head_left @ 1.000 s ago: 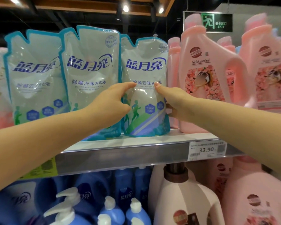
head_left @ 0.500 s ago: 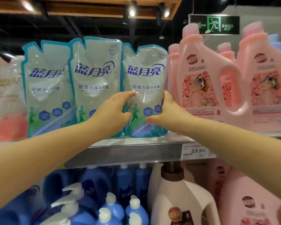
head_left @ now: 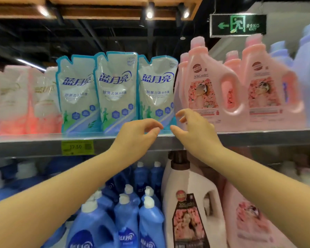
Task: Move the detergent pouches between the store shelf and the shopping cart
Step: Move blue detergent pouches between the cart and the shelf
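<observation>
Three white-and-blue detergent pouches stand upright side by side on the metal shelf: a left pouch, a middle pouch and a right pouch. My left hand hovers in front of the shelf edge below the right pouch, fingers loosely curled and holding nothing. My right hand is just right of it, fingers relaxed and apart from the pouch. The shopping cart is out of view.
Pink jugs crowd the shelf right of the pouches, and pink-white pouches stand to the left. Blue bottles and a white jug fill the shelf below. A yellow price tag hangs on the edge.
Both hands have let go of the right pouch and drawn back and down to the shelf edge. The pouch stays standing on the shelf.
</observation>
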Demonstrator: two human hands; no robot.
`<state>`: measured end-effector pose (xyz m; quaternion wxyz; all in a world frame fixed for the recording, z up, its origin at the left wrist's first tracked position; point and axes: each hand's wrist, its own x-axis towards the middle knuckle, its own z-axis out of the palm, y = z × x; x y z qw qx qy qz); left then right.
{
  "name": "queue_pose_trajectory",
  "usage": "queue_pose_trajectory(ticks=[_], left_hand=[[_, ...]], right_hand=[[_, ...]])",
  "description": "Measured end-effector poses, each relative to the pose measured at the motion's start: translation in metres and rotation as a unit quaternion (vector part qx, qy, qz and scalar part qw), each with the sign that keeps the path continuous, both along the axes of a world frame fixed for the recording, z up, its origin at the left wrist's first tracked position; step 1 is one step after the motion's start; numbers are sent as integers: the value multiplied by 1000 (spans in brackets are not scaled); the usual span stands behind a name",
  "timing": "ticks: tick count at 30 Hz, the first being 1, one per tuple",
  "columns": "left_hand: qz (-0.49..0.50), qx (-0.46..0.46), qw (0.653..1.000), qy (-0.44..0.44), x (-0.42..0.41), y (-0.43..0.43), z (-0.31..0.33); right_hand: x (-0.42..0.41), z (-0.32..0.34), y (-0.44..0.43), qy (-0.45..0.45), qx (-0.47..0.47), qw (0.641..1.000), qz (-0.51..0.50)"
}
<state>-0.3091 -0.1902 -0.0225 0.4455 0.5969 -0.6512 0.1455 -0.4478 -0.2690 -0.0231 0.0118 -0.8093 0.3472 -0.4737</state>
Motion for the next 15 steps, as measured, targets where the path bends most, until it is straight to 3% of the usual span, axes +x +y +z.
queue_pose_trajectory(ticks=[7, 15], left_hand=[[-73, -7, 993, 89, -46, 75, -40], [-105, 24, 987, 117, -109, 170, -96]], right_hand=[[-31, -40, 97, -88, 78, 993, 12], [-88, -98, 214, -139, 126, 982, -1]])
